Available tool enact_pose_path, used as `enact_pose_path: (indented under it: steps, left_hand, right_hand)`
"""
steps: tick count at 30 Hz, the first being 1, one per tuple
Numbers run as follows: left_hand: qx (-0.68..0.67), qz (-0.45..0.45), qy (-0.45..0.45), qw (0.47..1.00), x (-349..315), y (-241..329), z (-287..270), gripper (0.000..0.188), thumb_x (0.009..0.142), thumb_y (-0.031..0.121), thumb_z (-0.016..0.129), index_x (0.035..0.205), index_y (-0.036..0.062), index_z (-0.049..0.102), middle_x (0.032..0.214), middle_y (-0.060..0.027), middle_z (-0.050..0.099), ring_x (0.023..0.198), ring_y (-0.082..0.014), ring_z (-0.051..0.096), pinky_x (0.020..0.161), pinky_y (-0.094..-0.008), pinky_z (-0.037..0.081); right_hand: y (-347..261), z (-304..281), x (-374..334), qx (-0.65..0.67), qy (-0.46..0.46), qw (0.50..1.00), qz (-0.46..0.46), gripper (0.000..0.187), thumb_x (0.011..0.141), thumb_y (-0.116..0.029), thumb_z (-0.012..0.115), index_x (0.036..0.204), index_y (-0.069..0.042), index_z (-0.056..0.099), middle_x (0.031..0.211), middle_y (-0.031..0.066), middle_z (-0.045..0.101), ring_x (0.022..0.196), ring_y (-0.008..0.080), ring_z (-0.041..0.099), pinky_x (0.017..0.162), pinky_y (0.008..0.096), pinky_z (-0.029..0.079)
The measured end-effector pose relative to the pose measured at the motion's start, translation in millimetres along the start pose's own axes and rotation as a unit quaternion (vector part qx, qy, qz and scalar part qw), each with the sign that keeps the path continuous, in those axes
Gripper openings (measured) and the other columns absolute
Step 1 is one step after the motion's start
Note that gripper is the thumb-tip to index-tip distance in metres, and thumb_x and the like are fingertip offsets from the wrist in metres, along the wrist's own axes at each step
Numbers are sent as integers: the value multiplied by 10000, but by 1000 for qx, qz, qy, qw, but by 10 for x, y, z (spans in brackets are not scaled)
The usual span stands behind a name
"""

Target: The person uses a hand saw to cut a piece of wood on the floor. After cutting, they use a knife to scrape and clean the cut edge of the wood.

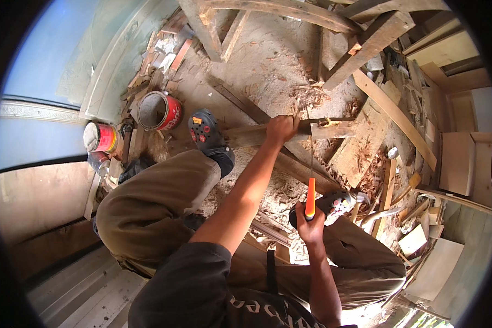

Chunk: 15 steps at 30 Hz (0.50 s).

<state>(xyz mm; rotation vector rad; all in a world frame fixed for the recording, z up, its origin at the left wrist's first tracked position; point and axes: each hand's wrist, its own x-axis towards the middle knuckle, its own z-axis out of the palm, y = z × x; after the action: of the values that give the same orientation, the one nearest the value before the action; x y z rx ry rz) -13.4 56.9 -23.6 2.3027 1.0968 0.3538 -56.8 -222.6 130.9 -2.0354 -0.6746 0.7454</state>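
Note:
My right hand [310,225] is closed round the orange and black handle of a hand saw [310,197]. Its thin blade, seen almost edge-on, points away from me and crosses a wooden beam [246,136] near the beam's right end. Just left of the blade, my left hand [282,130] grips the beam from above, its fingers partly hidden. The beam lies crosswise over a longer plank [298,167] that runs slantwise along the floor. My left foot, in a dark clog [206,134], rests on or against the beam's left part; contact is hard to make out.
A red bucket [175,113] and a paint can [99,136] stand at the left beside wood scraps. Wooden trestle legs [369,49] rise at the far side. Boards [399,117] and shavings lie along the right. My other clog [339,205] is near the saw handle.

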Motion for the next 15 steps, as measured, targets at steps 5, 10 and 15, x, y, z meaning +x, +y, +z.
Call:
enact_pose_path:
  steps: [5,10,15]
  left_hand:
    - [15,-10,25,1000,-1,1,1,547,1003,429,466,732,34,730,723,-226,689,697,-413,697,705,-495,572]
    - [9,-32,7,999,86,-62,79,575,1005,454,428,781,28,743,782,-252,700,749,-430,700,766,-529,562]
    - [29,-41,-102,994,-46,155,-36,586,1016,442,388,832,24,755,844,-251,712,838,-444,702,833,-527,551]
  right_hand:
    - [-14,78,43,7,14,1000,18,294,933,-152,696,718,18,589,549,82,534,529,98,480,509,334,411]
    - [-265,-26,127,-20,19,999,44,310,914,-197,685,700,9,594,543,73,563,523,95,501,506,340,416]
    - [-715,-378,23,-15,19,997,75,301,898,-217,675,734,28,614,557,100,574,528,135,558,532,366,452]
